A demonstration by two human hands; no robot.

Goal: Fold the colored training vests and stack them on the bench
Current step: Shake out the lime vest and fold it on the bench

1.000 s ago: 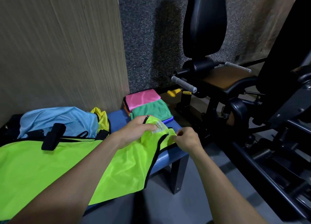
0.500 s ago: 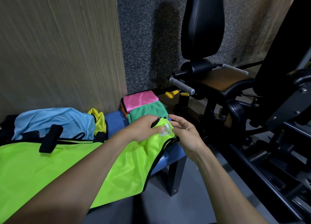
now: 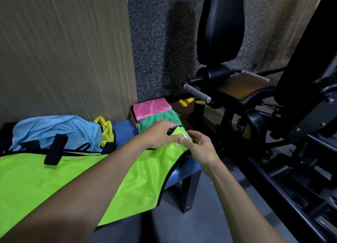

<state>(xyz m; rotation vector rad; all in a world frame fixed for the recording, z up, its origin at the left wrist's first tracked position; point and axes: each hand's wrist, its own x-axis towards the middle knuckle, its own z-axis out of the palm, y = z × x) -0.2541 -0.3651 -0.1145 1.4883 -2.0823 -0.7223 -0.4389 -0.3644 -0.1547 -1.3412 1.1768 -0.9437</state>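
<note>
A neon green vest (image 3: pixel 54 177) with black trim lies spread along the blue bench (image 3: pixel 184 171), its front edge hanging over the side. My left hand (image 3: pixel 160 135) grips the vest's shoulder strap end near the bench's right end. My right hand (image 3: pixel 198 146) pinches the same strap tip, where a small white label shows. Just behind the hands sit folded vests: a green one (image 3: pixel 160 117) on top of a stack and a pink one (image 3: pixel 151 106) farther back. A light blue vest (image 3: pixel 54 129) and a yellow vest (image 3: pixel 104 129) lie unfolded at the back left.
A wood-grain wall panel (image 3: pixel 63 51) stands right behind the bench. A black gym machine (image 3: pixel 237 96) with padded seat and grey handles fills the right side, close to the bench end. Grey floor (image 3: pixel 209 215) lies in front.
My right hand has moved left from the vest's lower strap edge up to the strap tip, meeting my left hand. The view has shifted slightly down.
</note>
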